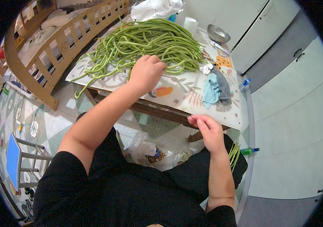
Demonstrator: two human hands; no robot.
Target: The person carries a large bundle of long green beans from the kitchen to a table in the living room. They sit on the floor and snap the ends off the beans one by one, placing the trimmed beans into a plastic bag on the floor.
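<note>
Green beans (146,41) lie on a patterned tablecloth (186,101) near a wooden bed (28,81), hands (148,73) (208,132) curled, grasp unclear.

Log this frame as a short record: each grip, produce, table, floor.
left grip: curled at the near edge of the bean pile; hold unclear
right grip: curled, near the table's front edge; contents unclear
produce: long green beans piled on table; smaller bunch right of the right forearm
table: patterned white cover, light-blue cloth beside gray cloth
floor: blue-topped stool at left, green bottle at right
</note>
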